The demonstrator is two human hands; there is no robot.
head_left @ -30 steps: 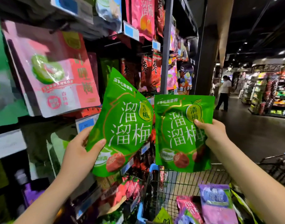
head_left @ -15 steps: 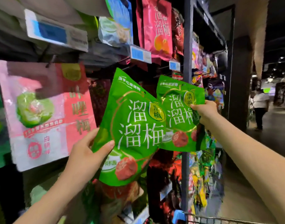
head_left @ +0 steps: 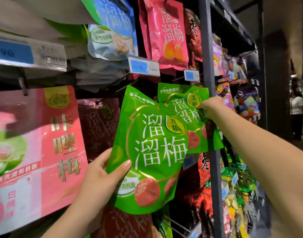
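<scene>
The left hand (head_left: 99, 179) grips the front pouch (head_left: 152, 152) low. The right hand (head_left: 210, 107) pinches the rear pouch (head_left: 180, 103) high, likely for rehanging.

Dark metal post (head_left: 205, 40) at 1 o'clock, hooks full of snack bags (big pink bag (head_left: 61, 152) at 9 o'clock), blue price tags (head_left: 143, 67), dim aisle, pillar (head_left: 276, 83) and person (head_left: 297, 109) at 3 o'clock.

The left hand (head_left: 102, 179) holds a glossy green plastic snack pouch (head_left: 152, 152) at its lower left edge. Behind this pouch, to its upper right, the right hand (head_left: 210, 109) pinches a second green pouch (head_left: 180, 102).
</scene>
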